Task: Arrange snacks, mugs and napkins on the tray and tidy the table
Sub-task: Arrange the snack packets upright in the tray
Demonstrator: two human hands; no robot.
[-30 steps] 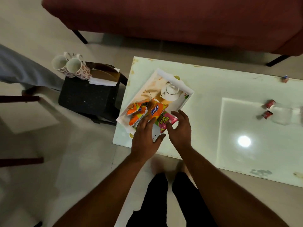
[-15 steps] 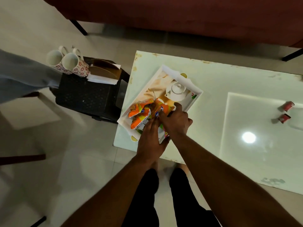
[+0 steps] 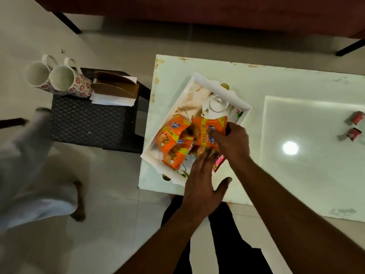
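From the head camera, a white tray (image 3: pixel 199 81) sits slantwise at the left end of the pale tabletop (image 3: pixel 276 86), its near corner close to the tabletop's front edge. Inside the tray, toward its far corner, stands a small white teapot (image 3: pixel 216 105). Orange snack packets (image 3: pixel 173 143) lie heaped across the tray's middle and near half.

The right hand (image 3: pixel 234 142) is closed around one orange packet (image 3: pixel 209 129), thumb on its printed face, the packet held just in front of the teapot. The left hand (image 3: pixel 201 186) is spread flat and open, fingers reaching onto the heap of packets at the tray's near side, thumb out to the right; it grips nothing that can be seen. A pink packet (image 3: pixel 218 162) pokes out between the two hands at the tray's near right edge.

Two small red wrapped pieces (image 3: pixel 355 125) lie on the tabletop near its right edge, well apart from the tray.

Left of the tabletop stands a dark stool (image 3: pixel 88 121). Along its far edge are two floral mugs (image 3: pixel 59 79), side by side, and just to their right a brown holder (image 3: pixel 116 89) with white napkins (image 3: pixel 112 100) under it.

Another person's pale sleeve (image 3: pixel 29 167) is blurred at the left edge.
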